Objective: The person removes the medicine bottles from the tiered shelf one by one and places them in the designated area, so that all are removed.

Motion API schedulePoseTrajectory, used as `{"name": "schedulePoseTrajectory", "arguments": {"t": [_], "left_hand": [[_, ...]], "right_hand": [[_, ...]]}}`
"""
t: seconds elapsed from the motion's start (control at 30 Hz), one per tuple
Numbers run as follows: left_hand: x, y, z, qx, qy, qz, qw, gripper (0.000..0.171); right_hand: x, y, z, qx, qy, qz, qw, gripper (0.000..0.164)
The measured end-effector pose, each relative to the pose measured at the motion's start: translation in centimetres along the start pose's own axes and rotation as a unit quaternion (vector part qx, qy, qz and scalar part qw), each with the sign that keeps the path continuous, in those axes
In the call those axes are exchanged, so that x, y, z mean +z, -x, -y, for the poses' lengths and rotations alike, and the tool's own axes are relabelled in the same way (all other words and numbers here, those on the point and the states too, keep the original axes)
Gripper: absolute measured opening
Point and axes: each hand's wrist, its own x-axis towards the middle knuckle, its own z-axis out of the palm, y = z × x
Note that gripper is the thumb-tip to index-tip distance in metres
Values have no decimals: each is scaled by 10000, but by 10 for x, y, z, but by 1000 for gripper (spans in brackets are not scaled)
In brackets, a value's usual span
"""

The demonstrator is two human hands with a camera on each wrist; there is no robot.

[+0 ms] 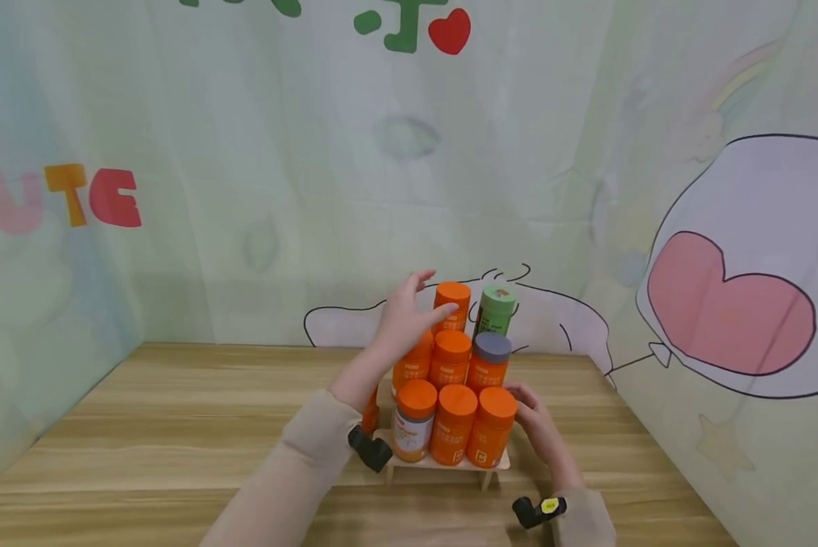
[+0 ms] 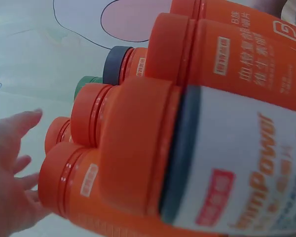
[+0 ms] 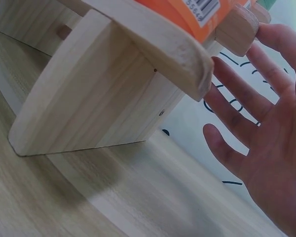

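Orange supplement bottles stand in three tiers on a stepped wooden rack (image 1: pixel 438 462). In the front row are a white-labelled bottle (image 1: pixel 412 433) and two orange ones; a grey-lidded bottle (image 1: pixel 489 365) is in the middle row. The top tier holds an orange bottle (image 1: pixel 453 292) and a green bottle (image 1: pixel 497 308). My left hand (image 1: pixel 403 315) reaches past the left side with fingers spread, its thumb in front of the top orange bottle; it grips nothing. At the right side, my right hand (image 3: pixel 281 118) has extended fingers by the rack's step ends; whether they touch is unclear.
Another orange bottle (image 1: pixel 371 414) stands left of the rack, partly hidden by my left arm. The wood-grain table (image 1: pixel 210 425) runs to a printed cloth backdrop (image 1: pixel 313 190) behind and at both sides.
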Motion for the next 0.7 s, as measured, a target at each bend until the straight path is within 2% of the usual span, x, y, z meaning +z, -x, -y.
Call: {"name": "schedulePoseTrajectory", "arguments": {"t": [0.13,0.23,0.33,0.5,0.7], "left_hand": [[7,-10,-4,-674,-337,546,9957,84],[10,-12,-6,-1023,-523,786,9903,89],[11,-12,-5,-1132,-557,848,9884,87],[12,-14,-2,-1229,-340,835,9883,79],[11,-15,-2,-1334,-331,741,9877,75]], "right_hand": [[0,0,1,33,8,33,10000,32],[0,0,1,101,30,47,9999,30],[0,1,0,121,50,42,9999,29],[1,1,1,171,48,-62,9998,29],[1,1,2,221,16,-96,9997,28]]}}
